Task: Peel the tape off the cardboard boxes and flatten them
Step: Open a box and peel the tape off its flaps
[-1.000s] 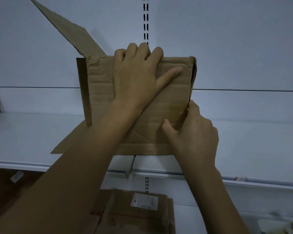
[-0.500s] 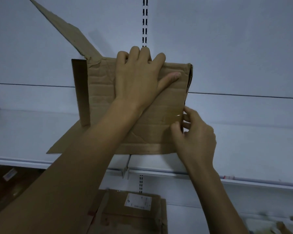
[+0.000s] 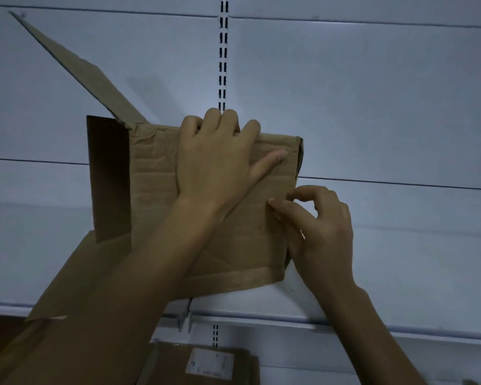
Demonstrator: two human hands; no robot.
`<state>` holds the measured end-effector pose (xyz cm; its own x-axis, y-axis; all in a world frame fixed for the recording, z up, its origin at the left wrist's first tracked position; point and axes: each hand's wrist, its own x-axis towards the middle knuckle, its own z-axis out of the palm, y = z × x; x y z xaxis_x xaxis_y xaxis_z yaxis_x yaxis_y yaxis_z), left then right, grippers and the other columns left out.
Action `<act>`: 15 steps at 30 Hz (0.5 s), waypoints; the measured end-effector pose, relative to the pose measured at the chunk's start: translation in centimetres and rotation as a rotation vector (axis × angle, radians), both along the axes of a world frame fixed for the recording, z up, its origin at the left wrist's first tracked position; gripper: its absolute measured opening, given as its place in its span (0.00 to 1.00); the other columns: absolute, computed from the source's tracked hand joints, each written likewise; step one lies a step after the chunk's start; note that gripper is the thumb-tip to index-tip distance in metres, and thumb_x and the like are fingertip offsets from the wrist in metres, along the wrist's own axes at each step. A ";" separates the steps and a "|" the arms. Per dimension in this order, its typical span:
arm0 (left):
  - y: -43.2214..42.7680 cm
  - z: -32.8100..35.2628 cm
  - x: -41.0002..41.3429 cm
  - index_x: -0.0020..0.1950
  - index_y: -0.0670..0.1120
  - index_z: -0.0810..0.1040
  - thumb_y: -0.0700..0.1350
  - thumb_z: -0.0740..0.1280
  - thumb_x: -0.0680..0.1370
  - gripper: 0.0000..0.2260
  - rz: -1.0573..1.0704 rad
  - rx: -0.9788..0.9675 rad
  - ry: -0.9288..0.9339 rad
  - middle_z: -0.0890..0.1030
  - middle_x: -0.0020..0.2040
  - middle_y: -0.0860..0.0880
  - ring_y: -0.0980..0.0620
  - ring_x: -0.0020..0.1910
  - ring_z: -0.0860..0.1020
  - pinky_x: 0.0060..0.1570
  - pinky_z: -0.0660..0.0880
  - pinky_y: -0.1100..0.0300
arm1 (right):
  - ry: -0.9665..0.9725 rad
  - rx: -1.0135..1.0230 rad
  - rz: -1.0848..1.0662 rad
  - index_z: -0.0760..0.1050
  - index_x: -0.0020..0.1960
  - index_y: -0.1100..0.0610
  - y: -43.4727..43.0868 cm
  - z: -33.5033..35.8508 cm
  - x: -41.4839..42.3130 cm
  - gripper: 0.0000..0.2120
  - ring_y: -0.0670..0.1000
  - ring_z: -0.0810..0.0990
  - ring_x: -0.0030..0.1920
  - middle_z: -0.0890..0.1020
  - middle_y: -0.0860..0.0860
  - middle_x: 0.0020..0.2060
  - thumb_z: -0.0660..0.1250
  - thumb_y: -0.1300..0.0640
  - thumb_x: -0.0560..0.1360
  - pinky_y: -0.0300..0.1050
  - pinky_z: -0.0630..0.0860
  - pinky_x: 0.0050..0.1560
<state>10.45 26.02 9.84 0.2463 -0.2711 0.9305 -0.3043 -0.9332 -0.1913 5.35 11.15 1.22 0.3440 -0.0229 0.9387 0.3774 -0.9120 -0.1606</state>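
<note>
A cardboard box [image 3: 156,190] stands on the white shelf [image 3: 400,273], its flaps [image 3: 106,176] splayed open at the left and its inside hidden. The left hand [image 3: 214,162] grips the top edge, fingers curled over it. Tape [image 3: 233,279] runs along the bottom edge. The right hand [image 3: 322,226] pinches the box's right edge with thumb and forefinger. Under the shelf lies a second box [image 3: 167,365].

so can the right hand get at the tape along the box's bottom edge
Probably yes: the right hand is at the box's right edge, just above the bottom tape, whose right end is uncovered.
</note>
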 end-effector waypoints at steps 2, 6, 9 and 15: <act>0.0 -0.1 0.1 0.53 0.48 0.77 0.68 0.51 0.79 0.27 0.004 -0.002 -0.007 0.77 0.46 0.46 0.45 0.48 0.73 0.49 0.63 0.51 | -0.056 -0.069 -0.008 0.84 0.51 0.58 0.0 0.1 0.2 0.15 0.54 0.77 0.48 0.80 0.53 0.46 0.60 0.51 0.77 0.43 0.67 0.48; 0.0 -0.3 0.1 0.52 0.47 0.78 0.67 0.51 0.79 0.27 0.002 -0.014 -0.041 0.78 0.46 0.46 0.44 0.48 0.73 0.49 0.62 0.51 | -0.070 -0.113 0.013 0.84 0.51 0.57 -0.4 0.0 0.5 0.17 0.56 0.78 0.47 0.81 0.55 0.46 0.58 0.52 0.80 0.40 0.63 0.49; -0.1 -0.4 0.3 0.52 0.47 0.77 0.67 0.51 0.79 0.27 -0.010 -0.012 -0.042 0.78 0.47 0.45 0.44 0.49 0.74 0.49 0.62 0.51 | -0.146 -0.245 -0.049 0.84 0.50 0.58 -0.7 0.0 0.9 0.09 0.58 0.79 0.44 0.81 0.57 0.43 0.65 0.61 0.76 0.45 0.67 0.43; -0.2 -0.6 0.7 0.49 0.47 0.78 0.67 0.53 0.79 0.26 -0.023 -0.007 -0.115 0.78 0.44 0.46 0.44 0.46 0.74 0.47 0.64 0.51 | -0.089 -0.422 -0.082 0.81 0.44 0.59 -1.2 1.6 1.1 0.07 0.57 0.75 0.39 0.78 0.56 0.40 0.69 0.68 0.70 0.46 0.63 0.40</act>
